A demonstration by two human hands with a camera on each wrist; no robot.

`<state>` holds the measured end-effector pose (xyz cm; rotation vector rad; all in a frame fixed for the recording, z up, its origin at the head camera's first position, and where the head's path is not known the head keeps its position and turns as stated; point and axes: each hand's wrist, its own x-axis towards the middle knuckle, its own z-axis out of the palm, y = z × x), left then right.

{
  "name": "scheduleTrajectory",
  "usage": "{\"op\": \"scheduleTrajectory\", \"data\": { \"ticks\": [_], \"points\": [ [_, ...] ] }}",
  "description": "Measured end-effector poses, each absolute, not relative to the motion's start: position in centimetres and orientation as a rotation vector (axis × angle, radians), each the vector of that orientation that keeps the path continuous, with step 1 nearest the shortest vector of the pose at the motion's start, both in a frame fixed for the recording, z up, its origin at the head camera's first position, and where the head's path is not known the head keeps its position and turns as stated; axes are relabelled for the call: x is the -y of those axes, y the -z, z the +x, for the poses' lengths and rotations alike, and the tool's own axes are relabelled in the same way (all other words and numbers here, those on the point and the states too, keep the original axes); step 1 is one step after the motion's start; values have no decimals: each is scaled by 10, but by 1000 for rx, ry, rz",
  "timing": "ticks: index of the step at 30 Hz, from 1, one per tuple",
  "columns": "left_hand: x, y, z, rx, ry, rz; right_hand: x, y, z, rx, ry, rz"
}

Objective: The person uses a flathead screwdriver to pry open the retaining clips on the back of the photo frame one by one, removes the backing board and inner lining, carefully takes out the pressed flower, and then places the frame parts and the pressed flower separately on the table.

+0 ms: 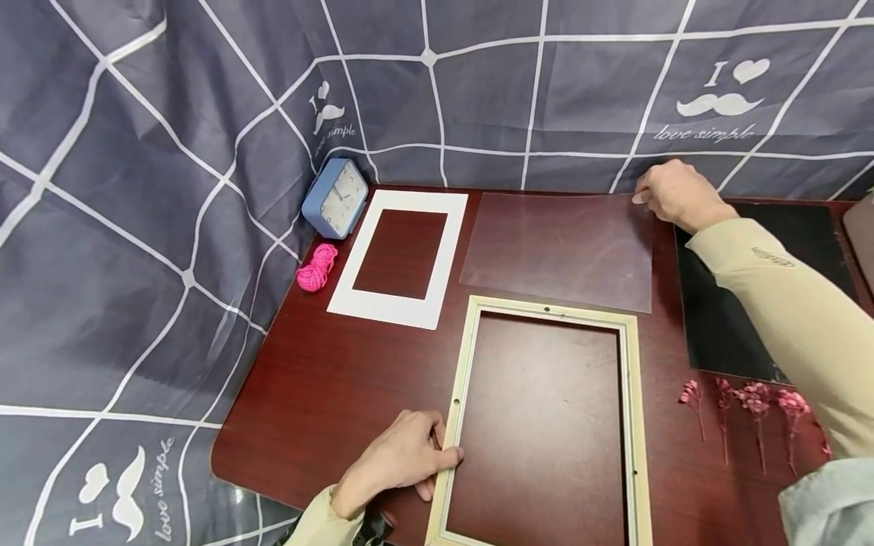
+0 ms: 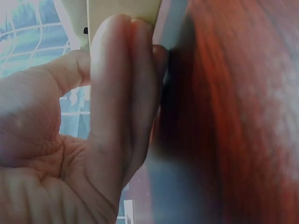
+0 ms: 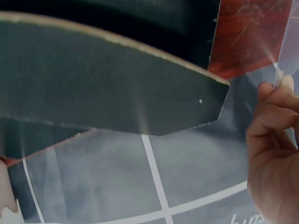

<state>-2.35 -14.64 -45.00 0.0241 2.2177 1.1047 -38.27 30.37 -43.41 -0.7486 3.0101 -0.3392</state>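
Note:
A cream picture frame [image 1: 631, 425] lies empty on the dark red table [image 1: 328, 387], near the front edge. My left hand [image 1: 437, 455] grips its left rail, thumb on top; the left wrist view shows the fingers [image 2: 117, 93] curled against the cream rail [image 2: 121, 9]. Beyond the frame lies a clear plastic sheet [image 1: 556, 246]. My right hand [image 1: 649, 196] pinches its far right corner. In the right wrist view the fingertips [image 3: 275, 98] hold the sheet's edge [image 3: 289, 51] next to the black backing board [image 3: 93, 79].
A white mat [image 1: 399, 303] lies left of the sheet, with a blue clock [image 1: 334, 197] and pink yarn [image 1: 315, 269] beside it. The black backing board [image 1: 724, 326] sits at the right, several dried pink flowers [image 1: 744, 402] in front of it. Grey checked cloth [image 1: 136, 227] surrounds the table.

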Motion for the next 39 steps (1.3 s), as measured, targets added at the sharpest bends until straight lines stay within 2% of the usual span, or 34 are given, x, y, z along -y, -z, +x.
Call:
{"op": "scheduleTrajectory", "data": {
  "ticks": [13, 24, 31, 39],
  "points": [
    [146, 449, -20, -2260, -1060, 10, -290, 455, -386, -3008, 393, -622],
    [145, 452, -27, -2322, -1032, 30, -292, 466, -373, -3065, 483, -514],
    [141, 453, -37, -2324, -1007, 57, -285, 450, -338, -3244, 800, -366],
    [143, 453, -45, -2345, -973, 89, -273, 429, -267, -3247, 1115, -218]
  ]
}}
